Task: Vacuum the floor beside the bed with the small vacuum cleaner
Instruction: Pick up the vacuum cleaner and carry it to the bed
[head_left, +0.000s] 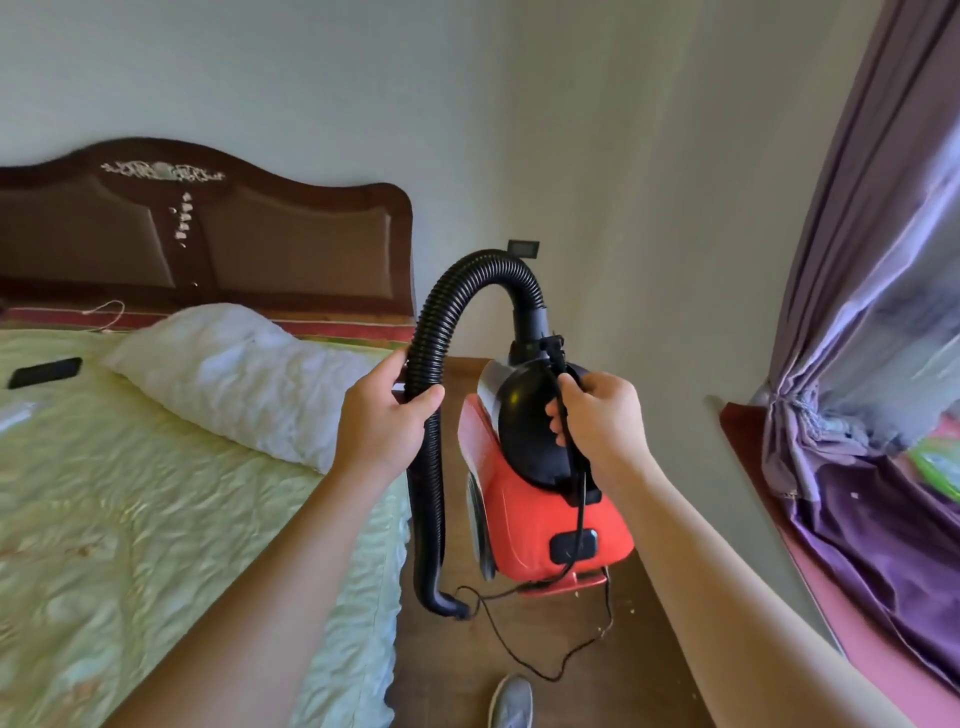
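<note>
One head view only, wide-angle, looked forward and down. Left hand (379, 418), right hand (605, 423) and vacuum cleaner (540, 504) sat close at centre; bed (156, 519) near left, curtain (857, 312) right, wall (311, 78) far ahead.

Hands (382, 415) on vacuum cleaner (540, 499)

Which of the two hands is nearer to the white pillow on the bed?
Left. The left hand grips the black hose close beside the pillow; the right hand holds the red vacuum cleaner by its black top, farther away, beyond the hose.
</note>
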